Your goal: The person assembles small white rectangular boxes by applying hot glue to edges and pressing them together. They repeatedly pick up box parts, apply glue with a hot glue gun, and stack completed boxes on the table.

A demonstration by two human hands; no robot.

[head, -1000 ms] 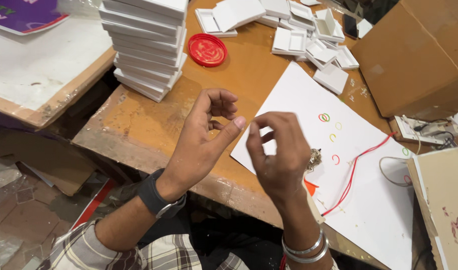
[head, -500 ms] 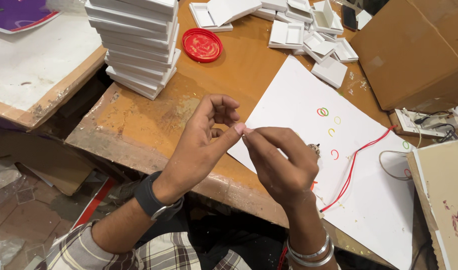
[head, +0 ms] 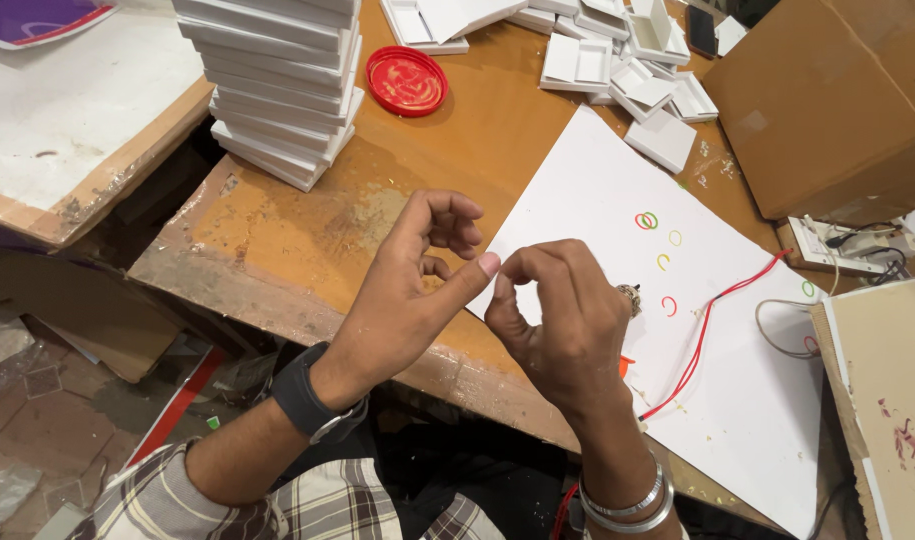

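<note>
My left hand (head: 407,290), with a dark watch on its wrist, is raised over the near edge of the wooden table (head: 307,230). Its thumb tip presses against the fingertips of my right hand (head: 562,320), which wears a ring and silver bangles. The right fingers are bunched in a pinch; anything between the fingertips is too small to see. Under the right hand lies a white sheet (head: 747,400) with small coloured rings (head: 645,220) and a red cord (head: 707,330) on it.
A tall stack of flat white boxes (head: 277,90) stands at the back left beside a red lid (head: 407,80). Several loose white boxes (head: 627,60) lie behind the sheet. A cardboard box (head: 827,100) fills the back right, with a socket strip (head: 827,245) beside it.
The two hands have drawn together: the left thumb now meets the right fingertips, where a second ago there was a small gap. The right hand has turned its fingers inward.
</note>
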